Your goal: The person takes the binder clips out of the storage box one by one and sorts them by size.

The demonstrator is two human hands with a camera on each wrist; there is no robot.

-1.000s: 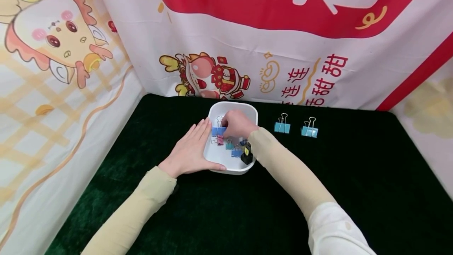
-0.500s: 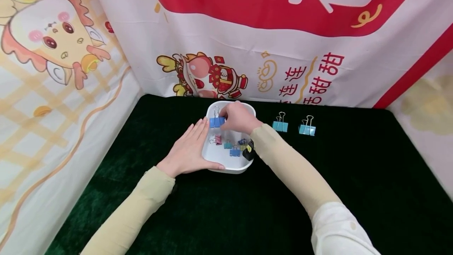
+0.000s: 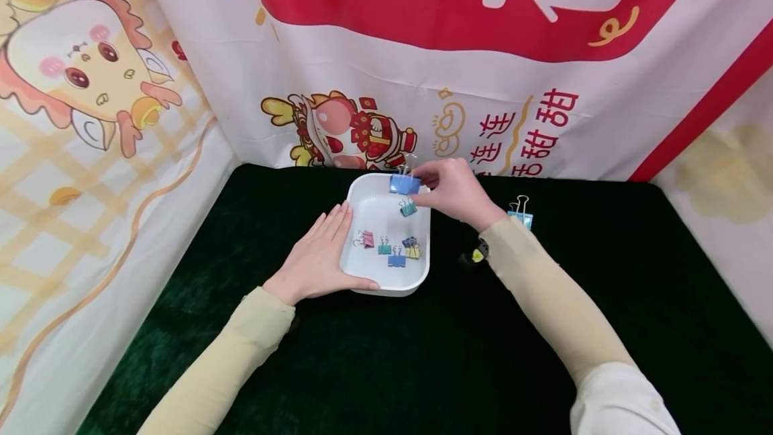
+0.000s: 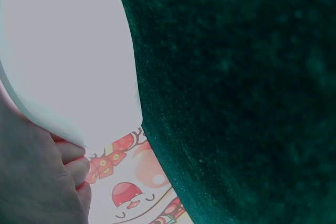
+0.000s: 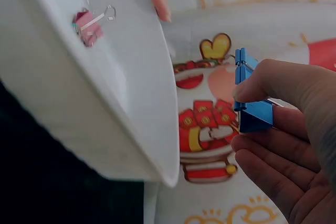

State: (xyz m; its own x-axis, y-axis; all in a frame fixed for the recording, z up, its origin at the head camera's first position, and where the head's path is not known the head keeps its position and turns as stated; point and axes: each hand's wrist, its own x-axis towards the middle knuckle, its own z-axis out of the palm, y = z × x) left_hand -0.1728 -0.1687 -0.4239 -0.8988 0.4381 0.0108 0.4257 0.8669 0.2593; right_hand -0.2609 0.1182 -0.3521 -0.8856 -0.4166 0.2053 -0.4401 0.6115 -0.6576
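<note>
A large blue binder clip (image 3: 404, 184) is pinched between the thumb and fingers of my right hand (image 3: 455, 190), at the far right rim of a white plastic bin (image 3: 386, 280). In the right wrist view the blue binder clip (image 5: 254, 95) is beyond the bin's rim, its lower fingers held out below. My left hand (image 3: 314, 254) lies along the bin's left side, fingers straight, thumb on the near rim. Inside are small binder clips: a pink one (image 3: 367, 239), a teal one (image 3: 384, 246), a blue one (image 3: 396, 258), a yellow one (image 3: 413, 251) and another teal one (image 3: 408, 207).
A turquoise binder clip (image 3: 521, 217) stands on the dark green cloth (image 3: 386, 368) right of the bin, partly behind my right forearm. A printed fabric wall (image 3: 362, 59) rises directly behind the cloth's far edge.
My right hand has lifted the blue binder clip from the bin's left part and carried it right to the far right rim. My left hand stays at the bin's left side.
</note>
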